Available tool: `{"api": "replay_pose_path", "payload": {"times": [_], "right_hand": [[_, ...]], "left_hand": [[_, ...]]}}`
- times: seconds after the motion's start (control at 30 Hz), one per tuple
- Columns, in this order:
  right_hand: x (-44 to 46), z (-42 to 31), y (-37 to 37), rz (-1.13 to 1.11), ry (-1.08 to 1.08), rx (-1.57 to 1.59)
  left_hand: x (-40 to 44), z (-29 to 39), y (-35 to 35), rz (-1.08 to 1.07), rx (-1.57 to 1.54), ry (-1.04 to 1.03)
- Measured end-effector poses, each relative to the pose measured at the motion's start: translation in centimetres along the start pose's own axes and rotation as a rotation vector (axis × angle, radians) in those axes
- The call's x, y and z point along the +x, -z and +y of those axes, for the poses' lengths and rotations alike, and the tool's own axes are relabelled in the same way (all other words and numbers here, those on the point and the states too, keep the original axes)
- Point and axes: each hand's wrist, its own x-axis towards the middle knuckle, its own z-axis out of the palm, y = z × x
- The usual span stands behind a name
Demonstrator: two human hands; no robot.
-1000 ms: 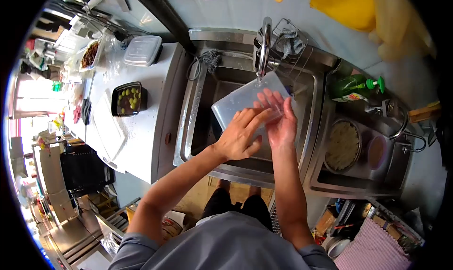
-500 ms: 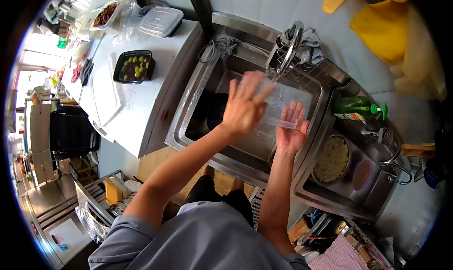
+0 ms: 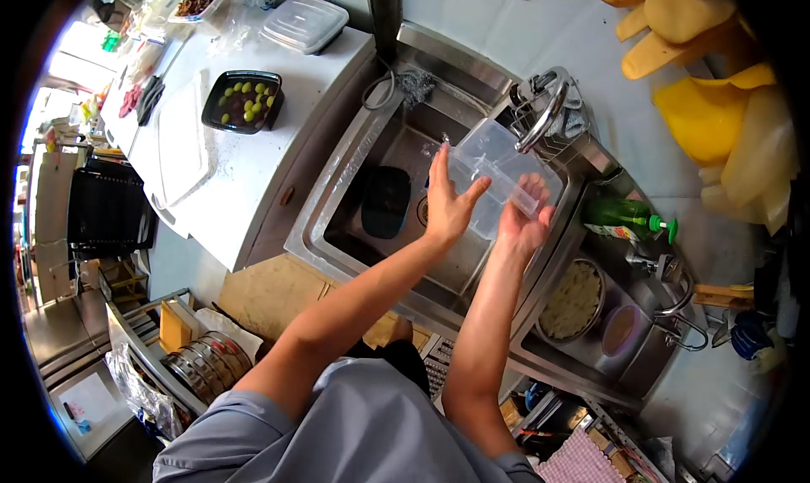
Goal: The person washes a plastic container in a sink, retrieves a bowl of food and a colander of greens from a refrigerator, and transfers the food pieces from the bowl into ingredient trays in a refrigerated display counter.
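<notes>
Over the sink, a clear tub is slanting between hands.
Right hand is gripping its right end; left hand is spreading open alongside.

White counter noted as reference. Pale wall, straight joints visible, stands to the counter's right in view. Dark upright post at its upper corner. Tan floor below. Strong white light at upper left.
</notes>
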Motion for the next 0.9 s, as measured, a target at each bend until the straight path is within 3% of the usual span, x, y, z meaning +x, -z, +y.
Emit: {"api": "replay_pose_path", "payload": {"times": [0.07,0.1,0.13,0.23,0.33,0.5,0.57,0.73,0.8,0.87,0.9], "right_hand": [[-0.7,0.2,0.0,0.006,0.014,-0.033],[-1.0,0.0,0.0,0.016,0.021,-0.072],[-1.3,-0.4,0.1,0.01,0.017,-0.082],[-3.4,-0.2,-1.4,0.137,0.028,-0.155],[-3.7,-1.6,-0.8,0.06,-0.009,-0.192],[-5.3,-2.5,1.0,-0.032,-0.058,-0.272],[-5.3,-2.1,1.7,-0.032,-0.071,-0.237],[-5.0,-3.9,2.4,-0.147,-0.158,-0.182],[-5.4,-4.4,2.2,-0.061,-0.136,-0.185],[-5.5,-4.4,2.4,-0.046,-0.148,-0.174],[-5.1,-4.3,3.1,-0.059,-0.154,-0.192]], "left_hand": [[0.0,0.8,-2.2,0.28,-0.02,0.047],[-0.6,2.8,-3.2,0.269,-0.413,0.171],[-0.3,2.1,-4.1,0.277,-0.423,0.173],[1.0,0.4,-5.2,0.25,-0.912,0.633],[0.6,2.0,-4.6,0.085,-0.968,0.553],[1.7,1.1,-2.9,-0.049,-0.617,0.439],[0.6,0.7,-3.4,0.079,-0.762,0.455],[-0.8,0.2,-3.7,-0.048,-0.827,0.456],[1.4,-0.2,-3.0,0.082,-0.984,0.519],[2.6,0.0,-1.8,-0.008,-1.037,0.513],[2.2,1.0,-1.6,-0.073,-1.05,0.645]]}}
